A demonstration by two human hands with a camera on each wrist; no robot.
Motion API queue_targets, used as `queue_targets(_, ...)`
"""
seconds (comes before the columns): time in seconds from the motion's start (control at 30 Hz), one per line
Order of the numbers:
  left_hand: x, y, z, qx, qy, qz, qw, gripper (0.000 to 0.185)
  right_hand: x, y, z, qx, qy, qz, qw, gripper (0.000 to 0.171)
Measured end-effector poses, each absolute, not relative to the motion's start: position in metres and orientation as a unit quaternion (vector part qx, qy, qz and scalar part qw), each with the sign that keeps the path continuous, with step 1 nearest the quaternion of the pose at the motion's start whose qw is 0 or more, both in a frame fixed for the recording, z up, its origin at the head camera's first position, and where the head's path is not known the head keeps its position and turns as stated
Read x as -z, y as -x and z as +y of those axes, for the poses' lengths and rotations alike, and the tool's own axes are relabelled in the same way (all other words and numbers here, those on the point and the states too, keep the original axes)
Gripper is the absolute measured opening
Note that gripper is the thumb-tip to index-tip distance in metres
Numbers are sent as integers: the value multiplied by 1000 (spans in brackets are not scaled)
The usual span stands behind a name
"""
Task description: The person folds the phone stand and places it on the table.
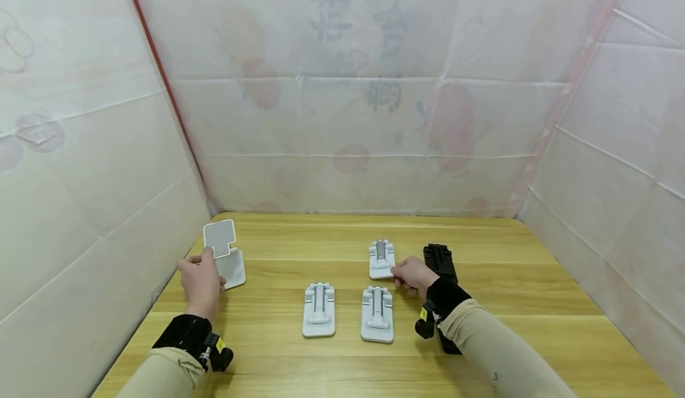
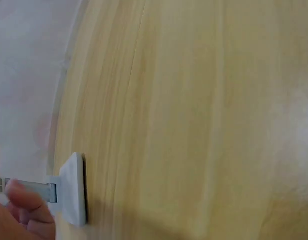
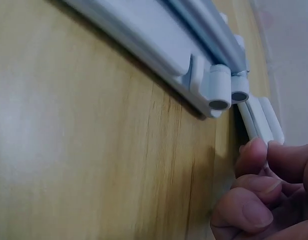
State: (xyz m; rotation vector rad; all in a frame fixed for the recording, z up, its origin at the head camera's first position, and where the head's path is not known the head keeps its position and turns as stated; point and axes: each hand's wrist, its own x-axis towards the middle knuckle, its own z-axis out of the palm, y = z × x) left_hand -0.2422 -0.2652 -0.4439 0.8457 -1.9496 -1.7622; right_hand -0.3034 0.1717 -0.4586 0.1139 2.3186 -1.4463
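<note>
At the table's far left my left hand point(image 1: 202, 282) grips an unfolded white phone stand point(image 1: 220, 238), its grey-padded plate raised above its base. In the left wrist view, curled fingers point(image 2: 26, 200) lie at the stem of that stand, whose base point(image 2: 72, 190) shows edge-on. My right hand point(image 1: 414, 275) pinches the near right corner of a folded white phone stand point(image 1: 382, 259) right of the middle. The right wrist view shows thumb and fingertip on the end of this stand point(image 3: 261, 120), the other fingers curled. Closer to that camera lies another folded white stand point(image 3: 159, 45).
Two more folded white stands point(image 1: 318, 310) lie side by side nearer the front of the wooden table point(image 1: 267, 362). A black folded stand point(image 1: 440, 259) lies beyond my right wrist; another black piece point(image 1: 449, 343) is partly hidden under the forearm. Pale sheeting point(image 1: 342, 118) encloses the back and sides.
</note>
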Motion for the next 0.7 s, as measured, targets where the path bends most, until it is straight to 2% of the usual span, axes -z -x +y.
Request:
queue_targets(0.1,440,246,-263,651,-286,-686,153,58,456,303,170,503,-32,840,202,37)
queue_targets(0.17,438,249,-263,667,-279,-677,137,59,455,304,169,492,-24,846,204,38)
queue_targets(0.37,435,253,-266,720,-271,-627,123,53,451,306,166,461,-12,861,215,37)
queue_targets(0.57,434,256,-269,768,-268,-567,128,30,453,309,161,423,-6,885,195,42)
queue_targets(0.7,431,257,-265,783,-257,-552,128,34,456,311,158,397,2,901,173,50)
